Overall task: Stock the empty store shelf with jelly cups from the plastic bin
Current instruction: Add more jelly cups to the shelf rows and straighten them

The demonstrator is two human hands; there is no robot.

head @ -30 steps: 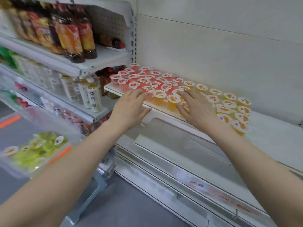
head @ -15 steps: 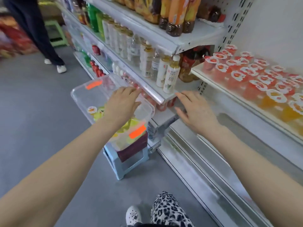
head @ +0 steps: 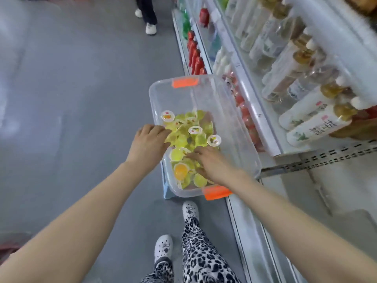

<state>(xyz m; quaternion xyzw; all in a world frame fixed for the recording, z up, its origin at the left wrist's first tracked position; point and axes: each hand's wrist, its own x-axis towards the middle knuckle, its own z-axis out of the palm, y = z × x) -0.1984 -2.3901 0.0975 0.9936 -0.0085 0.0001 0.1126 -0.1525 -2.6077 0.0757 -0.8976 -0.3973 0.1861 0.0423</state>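
A clear plastic bin (head: 230, 123) with orange clips stands on a low blue stool beside the shelving. Its near half holds a heap of yellow-green jelly cups (head: 188, 137), plus an orange one (head: 180, 170). My left hand (head: 148, 142) reaches over the bin's left rim, fingers touching the cups. My right hand (head: 212, 163) lies palm down on the heap near the bin's front, fingers spread. Neither hand visibly holds a cup. The shelf with the stocked jelly cups is out of view.
Store shelves (head: 255, 111) of drink bottles run along the right, close to the bin. Grey floor (head: 71, 99) spreads to the left. Another person's legs (head: 148, 15) stand up the aisle. My own feet in white shoes (head: 189, 209) are just below the bin.
Both hands left the jelly cups on the shelf, swung left and down, and now rest in the bin. My view turned from the shelf to the bin and floor.
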